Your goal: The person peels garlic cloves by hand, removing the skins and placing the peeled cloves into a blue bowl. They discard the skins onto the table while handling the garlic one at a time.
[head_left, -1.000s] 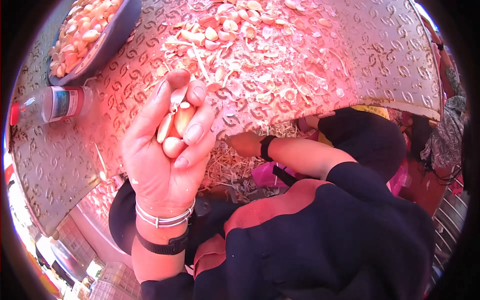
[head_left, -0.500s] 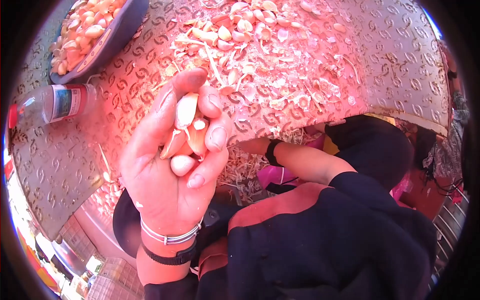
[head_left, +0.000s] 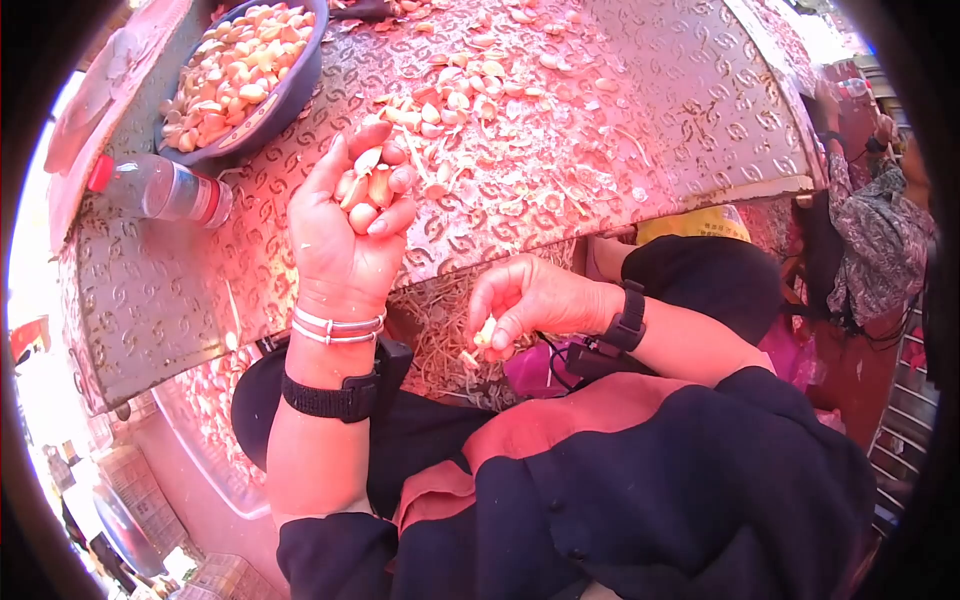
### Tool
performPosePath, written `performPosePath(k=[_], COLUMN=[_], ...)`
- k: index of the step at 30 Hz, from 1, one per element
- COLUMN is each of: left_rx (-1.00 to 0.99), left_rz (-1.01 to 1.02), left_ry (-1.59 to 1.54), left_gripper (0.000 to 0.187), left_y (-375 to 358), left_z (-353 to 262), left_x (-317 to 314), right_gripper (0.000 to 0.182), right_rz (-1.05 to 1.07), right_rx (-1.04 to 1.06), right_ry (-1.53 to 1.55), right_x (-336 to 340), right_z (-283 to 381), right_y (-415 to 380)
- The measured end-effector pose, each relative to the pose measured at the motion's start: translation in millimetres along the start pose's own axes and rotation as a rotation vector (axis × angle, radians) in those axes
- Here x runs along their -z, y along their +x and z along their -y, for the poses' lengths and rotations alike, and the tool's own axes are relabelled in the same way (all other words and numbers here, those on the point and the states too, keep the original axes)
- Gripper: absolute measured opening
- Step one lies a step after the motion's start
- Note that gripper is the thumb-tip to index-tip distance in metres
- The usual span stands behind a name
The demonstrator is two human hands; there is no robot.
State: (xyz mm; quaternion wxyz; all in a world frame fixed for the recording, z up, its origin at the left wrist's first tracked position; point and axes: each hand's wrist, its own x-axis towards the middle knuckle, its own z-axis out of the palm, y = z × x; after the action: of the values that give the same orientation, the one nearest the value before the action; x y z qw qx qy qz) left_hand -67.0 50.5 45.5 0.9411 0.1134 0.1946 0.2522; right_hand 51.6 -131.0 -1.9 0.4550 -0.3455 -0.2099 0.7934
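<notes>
My left hand [head_left: 350,235], palm up above the metal table, curls its fingers round several garlic cloves [head_left: 364,192]. My right hand [head_left: 545,298] is below the table's front edge, over my lap. Its thumb and fingertips pinch a small pale garlic clove [head_left: 486,332], partly hidden by the fingers. A heap of unpeeled garlic cloves [head_left: 455,98] lies on the table beyond my left hand. Papery garlic skins [head_left: 530,180] are strewn to its right.
A blue basin [head_left: 312,75] of cloves stands at the back left. A plastic bottle [head_left: 178,193] lies before it on the patterned metal table [head_left: 150,320]. Dry stalks and skins [head_left: 440,315] fill the space under the edge. Another clear tub [head_left: 215,480] with garlic is lower left.
My right hand has risen from under the table edge into view, pinching a pale clove. The view has shifted back, so my left hand looks smaller; it still holds its cloves.
</notes>
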Motion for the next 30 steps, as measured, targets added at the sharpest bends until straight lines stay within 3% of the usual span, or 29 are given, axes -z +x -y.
performPosePath(k=[7,9,11,14,15,17,19,21,22,23,25,26,28,30], left_rx=[0.097,0.134,0.195,0.305,0.326,0.333,0.341,0.281,0.265,0.264,0.255,0.227,0.192,0.145], left_rz=[0.005,0.012,-0.05,-0.091,-0.074,-0.042,-0.011,-0.008,0.039,0.043,0.077,0.127,0.122,0.146], left_ry=[0.023,0.025,0.088,0.116,0.094,0.001,-0.092,-0.05,-0.08,-0.077,-0.166,-0.161,-0.157,-0.126], left_gripper=[0.026,0.032,0.036,0.036,0.036,0.035,0.033,0.031,0.031,0.031,0.031,0.03,0.027,0.024], left_y=[6.4,7.5,9.5,10.5,11.0,17.2,19.7,19.0,19.5,18.8,14.8,12.9,-4.1,-23.1], left_z=[6.2,10.4,17.8,35.0,38.9,43.1,42.1,40.0,38.5,36.8,32.9,30.5,19.7,2.7], left_x=[2.2,2.5,6.7,3.3,3.3,22.8,20.4,13.5,15.4,14.3,7.6,10.4,-2.5,-15.6], right_gripper=[0.02,0.018,0.011,0.011,0.011,0.015,0.018,0.022,0.021,0.021,0.02,0.02,0.018,0.018], right_rz=[0.196,-0.105,-0.32,-0.49,-0.493,-0.519,-0.525,-0.473,-0.402,-0.403,-0.474,-0.474,-0.861,-0.824], right_rx=[0.262,0.235,0.386,0.636,0.642,0.67,0.663,0.45,0.235,0.24,0.331,0.334,0.519,0.544], right_ry=[-0.159,-0.289,-0.391,-0.822,-0.826,-1.39,-1.317,-0.863,-0.887,-0.888,-1.62,-1.617,-1.741,-1.792], right_x=[-33.5,-39.0,-29.6,-13.2,-14.1,-20.3,-17.4,-5.6,7.1,26.2,67.5,79.7,100.7,125.9], right_z=[52.4,69.6,79.8,93.9,98.6,108.9,112.8,112.9,115.9,115.7,113.4,118.1,128.7,129.4], right_y=[-15.6,-17.8,-9.4,5.0,5.7,3.9,-1.4,-11.9,-16.0,-17.4,-14.0,-8.6,4.3,15.2])
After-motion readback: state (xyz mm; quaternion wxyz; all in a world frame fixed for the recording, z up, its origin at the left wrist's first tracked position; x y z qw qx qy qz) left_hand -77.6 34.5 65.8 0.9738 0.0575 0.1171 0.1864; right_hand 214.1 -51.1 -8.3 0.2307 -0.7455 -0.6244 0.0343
